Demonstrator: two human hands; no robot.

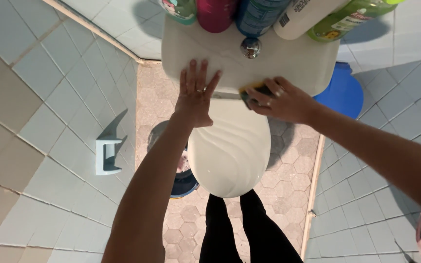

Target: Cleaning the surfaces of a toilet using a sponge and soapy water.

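1. Looking down on a white toilet, lid closed; the left hand lies flat on the front edge of the cistern, fingers spread open, holding nothing.
2. The right hand has its fingers closed around a yellow-and-dark sponge – pressed to the cistern's front edge, just above the lid.
3. Bottles line the cistern top beyond a chrome flush button; a bin stands beside the bowl.
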